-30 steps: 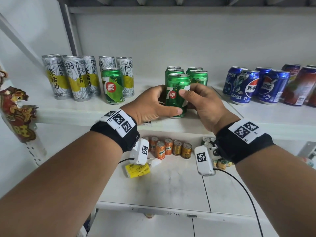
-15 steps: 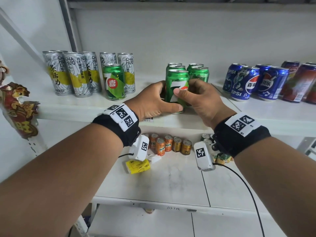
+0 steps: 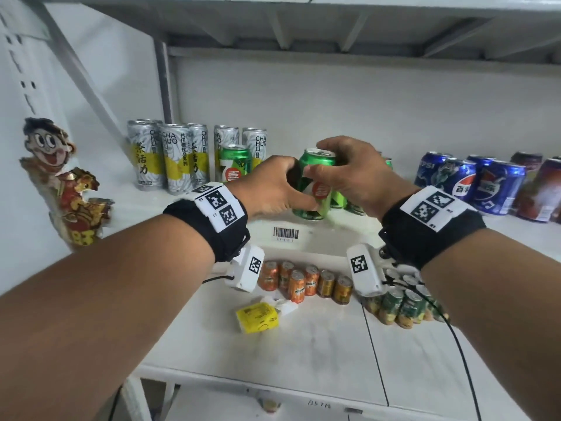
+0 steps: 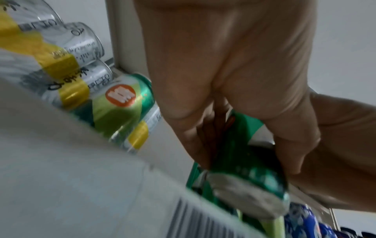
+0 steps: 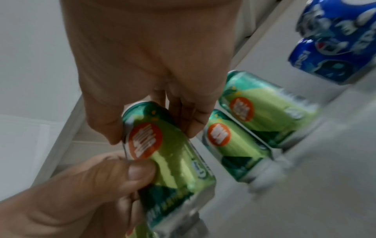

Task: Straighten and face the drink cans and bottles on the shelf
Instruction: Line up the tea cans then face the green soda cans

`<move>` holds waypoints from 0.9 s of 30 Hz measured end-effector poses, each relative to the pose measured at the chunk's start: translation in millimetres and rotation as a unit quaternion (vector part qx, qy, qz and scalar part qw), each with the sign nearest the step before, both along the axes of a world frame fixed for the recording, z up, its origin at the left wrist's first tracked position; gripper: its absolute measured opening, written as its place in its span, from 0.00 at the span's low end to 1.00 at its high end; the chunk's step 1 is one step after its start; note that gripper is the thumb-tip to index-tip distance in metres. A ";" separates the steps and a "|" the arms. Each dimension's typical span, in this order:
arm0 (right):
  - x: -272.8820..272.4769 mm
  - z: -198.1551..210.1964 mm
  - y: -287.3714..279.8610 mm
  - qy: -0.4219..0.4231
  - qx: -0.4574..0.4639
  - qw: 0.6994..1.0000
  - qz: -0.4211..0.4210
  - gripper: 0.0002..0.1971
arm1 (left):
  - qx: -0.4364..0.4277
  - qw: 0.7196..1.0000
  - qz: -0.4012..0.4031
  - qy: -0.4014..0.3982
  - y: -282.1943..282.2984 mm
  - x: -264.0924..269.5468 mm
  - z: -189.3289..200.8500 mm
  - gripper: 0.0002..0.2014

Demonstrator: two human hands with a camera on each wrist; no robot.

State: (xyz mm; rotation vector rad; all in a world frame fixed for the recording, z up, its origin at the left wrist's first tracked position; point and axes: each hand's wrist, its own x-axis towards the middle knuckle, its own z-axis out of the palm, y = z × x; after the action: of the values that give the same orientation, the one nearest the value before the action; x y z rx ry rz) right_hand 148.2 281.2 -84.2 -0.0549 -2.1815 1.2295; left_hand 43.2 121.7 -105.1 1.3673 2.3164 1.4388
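On shelf [image 3: 303, 238], green can [image 3: 315, 189] between left hand [image 3: 270, 186] and right hand [image 3: 358, 174].

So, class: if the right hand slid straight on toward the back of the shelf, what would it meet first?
Probably the other green cans standing behind the held green can; the right hand hides them in the head view, so depth is uncertain.

A shop's drinks aisle: white metal shelving [image 3: 379, 235] stocked with branded cans grouped by kind, silver-and-yellow tea cans [image 3: 170, 159] toward the left end, blue cola cans [image 3: 473, 183] toward the right, a barcode label [image 3: 286, 233] on the shelf's front edge.
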 end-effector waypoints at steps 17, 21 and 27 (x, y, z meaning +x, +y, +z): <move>-116.6 42.3 -46.4 -0.114 0.222 0.965 -0.087 0.17 | -0.195 0.925 0.152 0.288 -73.7 -104.7 67.4 0.23; -132.2 38.6 -50.8 -0.133 0.238 0.959 -0.080 0.15 | -0.191 0.936 0.161 0.249 -74.1 -117.9 65.9 0.16; -137.9 40.6 -52.0 -0.157 0.242 0.955 -0.065 0.20 | -0.204 0.935 0.162 0.241 -77.1 -125.8 70.9 0.20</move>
State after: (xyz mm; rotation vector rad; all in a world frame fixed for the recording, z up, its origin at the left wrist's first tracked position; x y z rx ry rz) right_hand 10.3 229.1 -43.6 -0.1978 -2.6520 0.6181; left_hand -82.6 44.6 -34.2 1.3680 3.0402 0.6316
